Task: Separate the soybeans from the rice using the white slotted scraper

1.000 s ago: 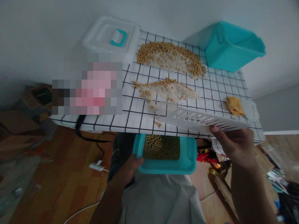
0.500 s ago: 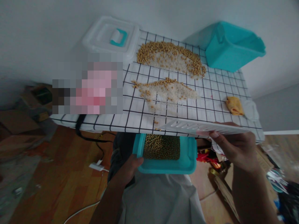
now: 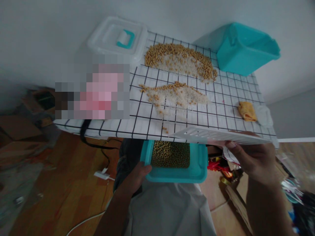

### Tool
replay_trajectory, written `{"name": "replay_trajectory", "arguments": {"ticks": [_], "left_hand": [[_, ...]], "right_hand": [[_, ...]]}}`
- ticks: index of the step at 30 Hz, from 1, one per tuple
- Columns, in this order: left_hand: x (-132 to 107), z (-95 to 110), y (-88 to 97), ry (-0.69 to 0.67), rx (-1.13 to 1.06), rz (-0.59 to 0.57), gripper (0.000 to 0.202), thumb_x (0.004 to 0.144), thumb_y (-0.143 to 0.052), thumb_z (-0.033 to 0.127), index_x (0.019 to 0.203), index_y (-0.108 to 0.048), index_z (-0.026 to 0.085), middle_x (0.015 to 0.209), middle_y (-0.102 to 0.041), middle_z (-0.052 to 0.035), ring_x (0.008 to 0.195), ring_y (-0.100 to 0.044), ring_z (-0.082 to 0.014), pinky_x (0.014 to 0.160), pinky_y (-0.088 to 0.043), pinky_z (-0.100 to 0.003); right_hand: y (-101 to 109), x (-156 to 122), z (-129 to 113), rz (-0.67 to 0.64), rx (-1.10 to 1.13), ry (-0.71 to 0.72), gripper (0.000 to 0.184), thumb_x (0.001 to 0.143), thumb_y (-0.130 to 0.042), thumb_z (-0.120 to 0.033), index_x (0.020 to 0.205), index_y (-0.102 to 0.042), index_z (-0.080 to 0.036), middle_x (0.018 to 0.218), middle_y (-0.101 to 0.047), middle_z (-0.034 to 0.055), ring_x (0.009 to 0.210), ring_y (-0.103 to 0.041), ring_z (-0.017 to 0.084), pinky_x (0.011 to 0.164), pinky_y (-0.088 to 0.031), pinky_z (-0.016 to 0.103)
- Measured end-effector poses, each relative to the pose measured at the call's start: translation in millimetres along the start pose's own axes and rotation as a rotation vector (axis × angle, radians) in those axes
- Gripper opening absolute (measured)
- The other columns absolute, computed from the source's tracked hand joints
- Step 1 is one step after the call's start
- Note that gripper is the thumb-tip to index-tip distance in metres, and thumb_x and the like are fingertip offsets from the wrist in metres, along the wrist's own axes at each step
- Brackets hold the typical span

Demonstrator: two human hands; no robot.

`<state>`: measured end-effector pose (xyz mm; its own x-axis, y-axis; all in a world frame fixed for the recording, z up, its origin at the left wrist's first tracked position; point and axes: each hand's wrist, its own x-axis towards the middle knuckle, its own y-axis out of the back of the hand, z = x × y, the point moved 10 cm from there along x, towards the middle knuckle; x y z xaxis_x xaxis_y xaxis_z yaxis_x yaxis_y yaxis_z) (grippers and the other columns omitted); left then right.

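Note:
My left hand (image 3: 135,178) grips the left rim of a teal tray (image 3: 200,167) full of yellow beans, held just under the front edge of the checked table (image 3: 147,123). My right hand (image 3: 251,155) is closed on a white slotted plastic panel (image 3: 211,135), which lies nearly flat at the table's front edge above the tray. Two heaps of beans mixed with white rice sit on the table, a far heap (image 3: 179,60) and a near heap (image 3: 174,95). A few loose beans (image 3: 165,130) lie by the panel's left end.
A clear lidded box with a teal handle (image 3: 115,39) stands at the back left, a teal bin (image 3: 246,47) at the back right. A yellow cloth (image 3: 247,110) lies near the right edge. Cables and clutter cover the wooden floor below.
The white slotted panel has been drawn toward the table's front edge and tipped flatter, with my right hand dropping slightly. The left hand and the teal tray have stayed put.

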<state>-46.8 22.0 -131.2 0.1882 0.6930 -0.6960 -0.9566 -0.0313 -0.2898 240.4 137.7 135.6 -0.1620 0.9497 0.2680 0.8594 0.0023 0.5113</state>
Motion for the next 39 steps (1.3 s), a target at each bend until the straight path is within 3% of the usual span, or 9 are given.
{"name": "replay_trajectory", "arguments": {"ticks": [5, 11, 16, 19, 23, 26, 34, 39], "left_hand": [[0.0, 5.8, -2.2, -0.025, 0.031, -0.036, 0.034, 0.079, -0.063, 0.050, 0.095, -0.066, 0.020, 0.088, -0.075, -0.0045, 0.088, -0.070, -0.0271, 0.087, -0.054, -0.040], [0.9, 7.5, -7.0, -0.051, -0.016, -0.090, 0.044, 0.081, -0.065, 0.050, 0.113, -0.062, 0.020, 0.113, -0.075, -0.0086, 0.106, -0.068, -0.0289, 0.098, -0.049, -0.041], [2.0, 5.9, -9.8, -0.039, -0.023, -0.115, 0.048, 0.080, -0.066, 0.052, 0.115, -0.062, 0.019, 0.114, -0.076, -0.0102, 0.110, -0.067, -0.0318, 0.101, -0.048, -0.045], [3.2, 4.9, -6.3, -0.047, -0.008, -0.091, 0.045, 0.080, -0.067, 0.052, 0.111, -0.064, 0.019, 0.108, -0.077, -0.0088, 0.106, -0.068, -0.0307, 0.099, -0.048, -0.043], [4.0, 1.3, -9.3, -0.060, -0.114, -0.146, 0.042, 0.082, -0.065, 0.048, 0.114, -0.064, 0.020, 0.112, -0.077, -0.0071, 0.106, -0.069, -0.0290, 0.100, -0.049, -0.043], [4.2, -0.4, -9.2, -0.066, -0.123, -0.161, 0.039, 0.085, -0.061, 0.047, 0.113, -0.065, 0.020, 0.109, -0.078, -0.0068, 0.106, -0.069, -0.0291, 0.102, -0.048, -0.044], [4.8, 2.5, -12.7, -0.097, -0.177, -0.181, 0.045, 0.085, -0.061, 0.043, 0.125, -0.063, 0.022, 0.126, -0.074, -0.0061, 0.123, -0.063, -0.0313, 0.110, -0.043, -0.044], [4.8, -1.7, -0.3, -0.061, -0.017, -0.064, 0.043, 0.082, -0.060, 0.048, 0.114, -0.070, 0.022, 0.107, -0.078, -0.0065, 0.110, -0.067, -0.0343, 0.100, -0.050, -0.047]], "right_hand": [[-2.8, 1.0, 3.4, -0.011, -0.050, 0.001, 0.022, 0.084, -0.075, -0.017, 0.102, -0.078, -0.029, 0.088, -0.078, -0.0012, 0.068, -0.072, 0.016, 0.055, -0.057, 0.024], [3.7, 4.1, 10.7, 0.067, -0.108, -0.050, 0.013, 0.086, -0.074, -0.022, 0.096, -0.078, -0.028, 0.078, -0.078, -0.0027, 0.059, -0.070, 0.015, 0.052, -0.055, 0.024], [3.0, 9.4, 7.7, 0.083, -0.123, -0.044, 0.007, 0.087, -0.074, -0.026, 0.092, -0.079, -0.028, 0.081, -0.078, -0.0016, 0.064, -0.072, 0.016, 0.056, -0.057, 0.025], [-0.9, 10.5, 5.2, 0.071, -0.102, -0.022, 0.008, 0.089, -0.071, -0.028, 0.093, -0.078, -0.028, 0.079, -0.077, -0.0004, 0.056, -0.068, 0.016, 0.051, -0.055, 0.028], [-4.9, 10.1, 4.0, 0.060, -0.130, -0.019, 0.007, 0.088, -0.072, -0.029, 0.091, -0.079, -0.029, 0.070, -0.074, -0.0018, 0.049, -0.062, 0.014, 0.048, -0.051, 0.028], [-6.6, 9.9, 1.5, 0.049, -0.133, -0.005, 0.009, 0.087, -0.073, -0.027, 0.094, -0.078, -0.030, 0.072, -0.074, -0.0018, 0.053, -0.064, 0.015, 0.047, -0.050, 0.027], [-13.6, 5.8, -1.9, -0.055, -0.065, 0.056, 0.016, 0.086, -0.073, -0.020, 0.099, -0.077, -0.028, 0.093, -0.078, 0.0009, 0.075, -0.073, 0.018, 0.060, -0.059, 0.026], [-9.3, 7.5, -1.3, 0.016, -0.110, 0.009, 0.013, 0.086, -0.073, -0.021, 0.096, -0.078, -0.027, 0.083, -0.078, -0.0003, 0.067, -0.071, 0.017, 0.055, -0.058, 0.026]]}}
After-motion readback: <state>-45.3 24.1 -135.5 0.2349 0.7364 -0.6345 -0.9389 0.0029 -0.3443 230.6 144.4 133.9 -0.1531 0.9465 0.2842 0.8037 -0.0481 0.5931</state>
